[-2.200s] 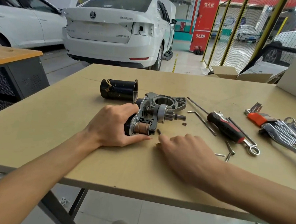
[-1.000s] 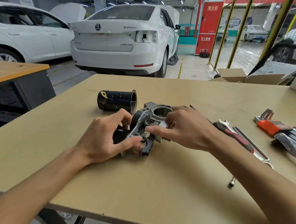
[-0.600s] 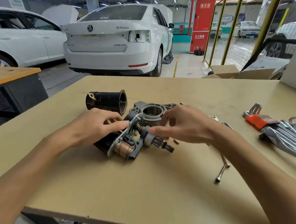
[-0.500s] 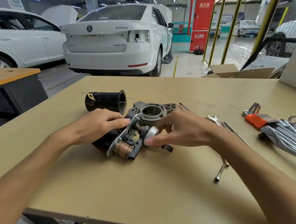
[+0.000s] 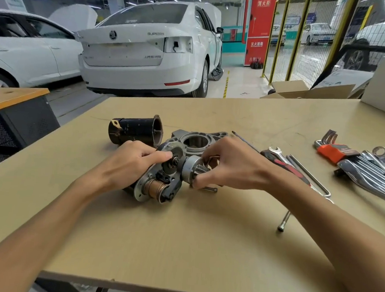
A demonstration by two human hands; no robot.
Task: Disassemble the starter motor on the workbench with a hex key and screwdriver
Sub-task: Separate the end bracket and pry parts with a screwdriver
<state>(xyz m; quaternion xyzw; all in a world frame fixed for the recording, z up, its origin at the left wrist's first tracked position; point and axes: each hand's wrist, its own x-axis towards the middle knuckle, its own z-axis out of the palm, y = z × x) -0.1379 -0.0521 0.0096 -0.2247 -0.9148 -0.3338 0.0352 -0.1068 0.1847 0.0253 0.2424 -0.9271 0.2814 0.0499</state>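
Observation:
The starter motor's inner assembly (image 5: 159, 186), a round metal plate with a copper solenoid plunger and black lever, lies on the workbench (image 5: 181, 246). My left hand (image 5: 127, 164) grips it from the left, index finger on the plate's top. My right hand (image 5: 228, 166) pinches the silver pinion drive gear (image 5: 190, 169) on the shaft. Behind them lie the grey aluminium nose housing (image 5: 198, 139) and the black cylindrical motor casing (image 5: 135, 130). A red-and-black screwdriver (image 5: 287, 167) lies right of my right hand, partly hidden by my wrist.
A hex key set in an orange holder (image 5: 335, 151) and several wrenches (image 5: 370, 174) lie at the right. A long bolt (image 5: 284, 220) and a bent hex key (image 5: 309, 175) lie near my right forearm. A cardboard box (image 5: 303, 90) stands behind the bench's far edge.
My right hand came from the table onto the shaft and now pinches the pinion gear. My left hand keeps hold of the assembly, which has turned a little on the bench.

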